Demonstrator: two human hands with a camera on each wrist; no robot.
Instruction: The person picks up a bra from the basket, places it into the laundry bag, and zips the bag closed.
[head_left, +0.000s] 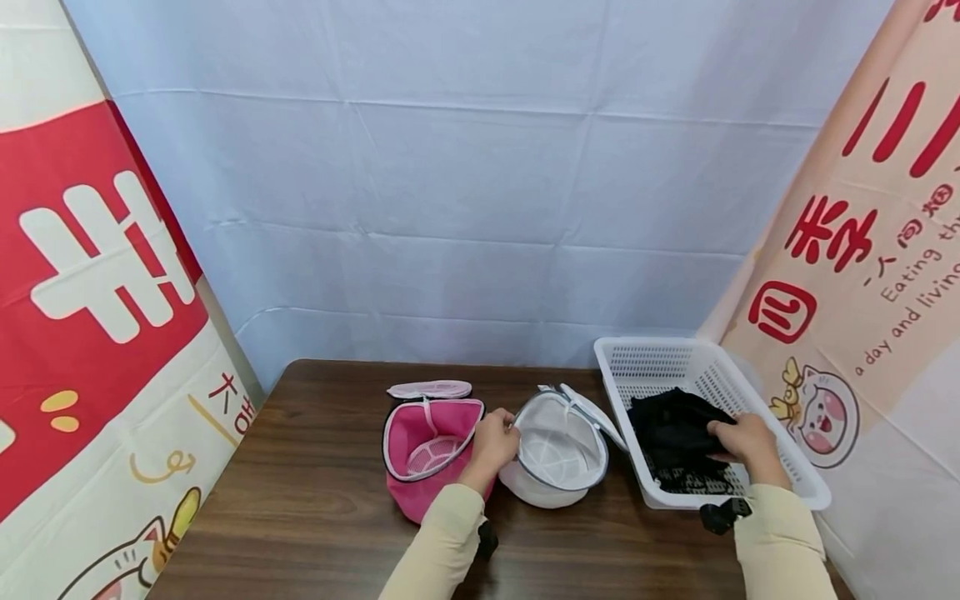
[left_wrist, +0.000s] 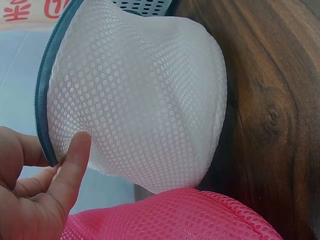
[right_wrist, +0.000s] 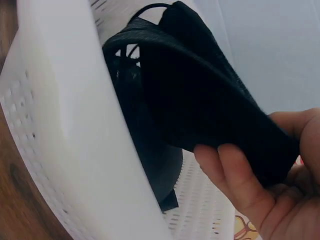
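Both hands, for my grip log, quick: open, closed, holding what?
Left hand: closed, holding the white mesh bag by its rim.
Right hand: closed, holding black cloth at the white basket.

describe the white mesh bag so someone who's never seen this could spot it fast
On the brown table, look between the pink mesh bag and the white plastic basket. There stands a round, open-topped white mesh bag, pinched at its rim by the left hand. Its colour sets it apart from the pink bag, its soft mesh from the basket.
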